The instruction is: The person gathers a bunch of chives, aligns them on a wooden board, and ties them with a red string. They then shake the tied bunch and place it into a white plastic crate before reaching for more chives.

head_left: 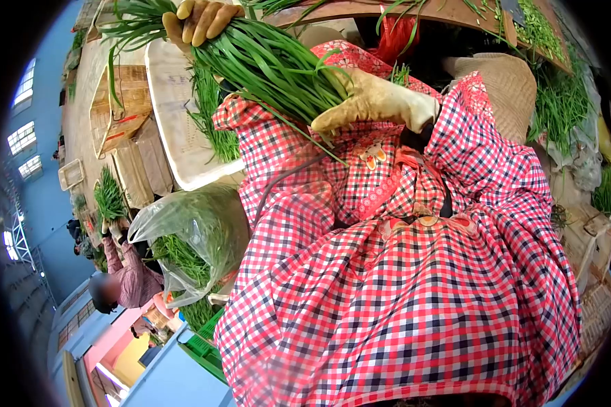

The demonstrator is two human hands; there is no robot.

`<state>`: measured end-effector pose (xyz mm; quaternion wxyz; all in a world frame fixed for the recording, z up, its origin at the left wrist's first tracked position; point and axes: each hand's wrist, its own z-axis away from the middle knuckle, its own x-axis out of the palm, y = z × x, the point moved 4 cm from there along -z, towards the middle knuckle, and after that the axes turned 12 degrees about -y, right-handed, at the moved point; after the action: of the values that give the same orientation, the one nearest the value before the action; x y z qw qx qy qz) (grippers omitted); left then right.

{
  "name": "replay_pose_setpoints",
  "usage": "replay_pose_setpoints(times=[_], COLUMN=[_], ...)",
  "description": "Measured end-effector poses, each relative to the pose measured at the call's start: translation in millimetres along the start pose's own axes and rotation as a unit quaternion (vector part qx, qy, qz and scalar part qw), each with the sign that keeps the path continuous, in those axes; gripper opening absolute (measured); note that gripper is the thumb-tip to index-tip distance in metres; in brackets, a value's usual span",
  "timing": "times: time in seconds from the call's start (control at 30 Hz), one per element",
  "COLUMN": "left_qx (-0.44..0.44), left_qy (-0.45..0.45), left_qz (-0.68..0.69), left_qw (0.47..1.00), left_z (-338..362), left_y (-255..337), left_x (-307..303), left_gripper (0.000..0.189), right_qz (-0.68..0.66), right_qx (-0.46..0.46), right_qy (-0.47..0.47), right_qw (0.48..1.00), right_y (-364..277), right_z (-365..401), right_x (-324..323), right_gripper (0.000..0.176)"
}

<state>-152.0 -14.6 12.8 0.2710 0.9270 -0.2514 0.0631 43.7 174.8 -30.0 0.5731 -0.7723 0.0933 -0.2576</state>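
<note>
A thick bunch of garlic chives (pixel 271 68) stretches across in front of my chest, its long green leaves running toward the upper left. My left hand (pixel 207 20), in a stained tan glove, is closed around the leafy part. Around the other end, my right hand (pixel 370 102) is wrapped in a similar whitish glove, thumb along the near side and the other fingers mostly hidden behind the stems. A few loose leaves hang below the bunch. My red checkered smock (pixel 400 292) fills the lower view.
Ahead is a brown table edge (pixel 441 9) with cut green bits (pixel 543 34). To the left are a white plastic tray (pixel 173 122), a wicker basket (pixel 119 102), a clear bag (pixel 210 210) of greens and a green crate (pixel 204 353). Another person (pixel 132 278) holds greens further left.
</note>
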Motion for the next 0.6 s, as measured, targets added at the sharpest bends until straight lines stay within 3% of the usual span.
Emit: replay_pose_setpoints(times=[0.1, 0.17, 0.23, 0.33, 0.5, 0.6], left_qx=[0.029, 0.049, 0.066, 0.085, 0.119, 0.141], left_qy=[-0.017, 0.022, 0.041, 0.039, 0.014, -0.002], left_qz=[0.022, 0.035, 0.043, 0.04, 0.038, 0.04], left_qw=[0.999, 0.998, 0.996, 0.995, 0.992, 0.989], left_z=[0, -2, -6, -16, -39, -53], left_y=[-2, -6, -11, -20, -41, -55], left_x=[-5, -4, -5, -10, -29, -42], left_gripper=[0.041, 0.042, 0.042, 0.044, 0.046, 0.047], right_qz=[-0.067, -0.321, -0.096, 0.01, 0.022, -0.128], right_qx=[0.002, -0.005, -0.033, -0.065, 0.034, 0.029], right_qy=[0.058, 0.054, 0.074, 0.086, 0.119, 0.106], right_qw=[0.996, 0.946, 0.992, 0.994, 0.992, 0.986], right_y=[9, 28, 26, 19, 14, 12], right_z=[-7, -10, -11, -11, 0, 31], right_x=[13, 7, 6, 8, -5, -34], right_gripper=[0.065, 0.067, 0.066, 0.061, 0.065, 0.053])
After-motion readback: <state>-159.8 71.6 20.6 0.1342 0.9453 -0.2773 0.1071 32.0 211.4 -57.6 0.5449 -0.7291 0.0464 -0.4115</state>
